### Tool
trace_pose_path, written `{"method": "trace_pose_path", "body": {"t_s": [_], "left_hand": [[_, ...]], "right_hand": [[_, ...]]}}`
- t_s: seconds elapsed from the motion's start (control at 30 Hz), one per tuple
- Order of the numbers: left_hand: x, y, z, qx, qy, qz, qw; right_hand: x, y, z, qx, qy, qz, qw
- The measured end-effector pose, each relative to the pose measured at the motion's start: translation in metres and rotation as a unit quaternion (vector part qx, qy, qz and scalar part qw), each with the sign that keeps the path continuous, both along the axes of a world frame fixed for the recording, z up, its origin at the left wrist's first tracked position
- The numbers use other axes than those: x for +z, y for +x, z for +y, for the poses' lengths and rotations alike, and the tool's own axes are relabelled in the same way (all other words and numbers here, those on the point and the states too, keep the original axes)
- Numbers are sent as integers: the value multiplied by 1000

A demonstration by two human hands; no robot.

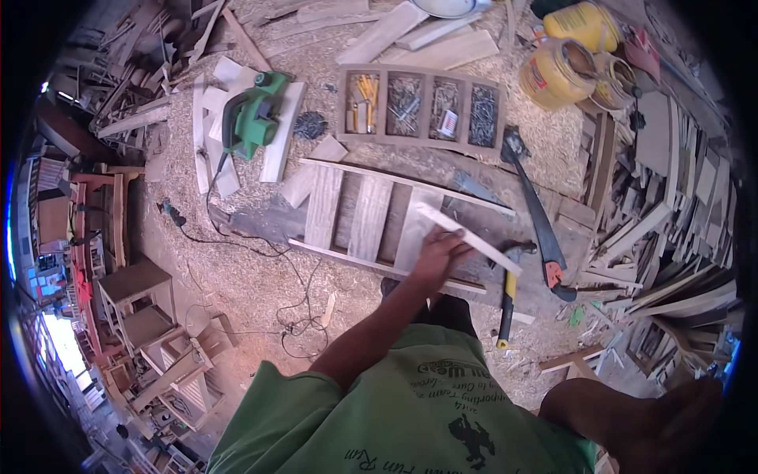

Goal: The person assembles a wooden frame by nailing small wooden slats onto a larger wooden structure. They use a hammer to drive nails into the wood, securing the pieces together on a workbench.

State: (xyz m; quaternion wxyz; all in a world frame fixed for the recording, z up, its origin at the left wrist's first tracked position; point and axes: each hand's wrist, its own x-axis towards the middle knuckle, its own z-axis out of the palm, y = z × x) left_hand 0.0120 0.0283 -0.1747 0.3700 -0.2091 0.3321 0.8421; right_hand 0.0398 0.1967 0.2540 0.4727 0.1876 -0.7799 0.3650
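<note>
My left hand (442,257) is closed around a narrow, light wooden strip (482,238), which it holds tilted above the right part of a wooden frame. That frame lies on the work surface and has two long thin rails, the far rail (379,175) and the near rail (339,254), with several wide slats (369,213) between them. A hammer (507,312) with a black and yellow handle lies just right of the frame. My right arm (600,407) is bent at the lower right; its hand (695,423) is dark near the rim, its fingers not distinguishable.
Beyond the frame stands a compartmented wooden tray (422,144) of nails. A green electric planer (257,118) rests on boards at left, its cord (276,254) trailing nearby. At right lie a handsaw (537,201), yellow jars (549,75) and stacked wood offcuts (671,213).
</note>
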Motion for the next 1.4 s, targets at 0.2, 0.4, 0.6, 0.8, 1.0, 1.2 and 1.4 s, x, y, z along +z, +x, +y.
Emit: {"method": "trace_pose_path", "body": {"t_s": [0.2,0.4,0.6,0.8,1.0,1.2,1.4], "left_hand": [[-44,5,90,48,-26,-77,996],[-62,-12,100,80,-48,-64,994],[-54,-19,98,80,-65,-70,992],[-64,-15,88,30,-89,-40,995],[-67,-15,85,35,-44,-47,997],[-75,-16,80,18,-40,-69,997],[-76,-22,72,-23,-44,-58,997]], "right_hand": [[-82,16,59,-135,-94,-230,959],[-225,9,75,-73,-359,-420,830],[-353,-7,72,-35,-320,-461,827],[-406,-44,49,-40,-186,-519,833],[-442,-48,41,-6,-277,-539,796],[-443,-43,48,17,-296,-560,774],[-443,-42,47,15,-273,-568,776]]}}
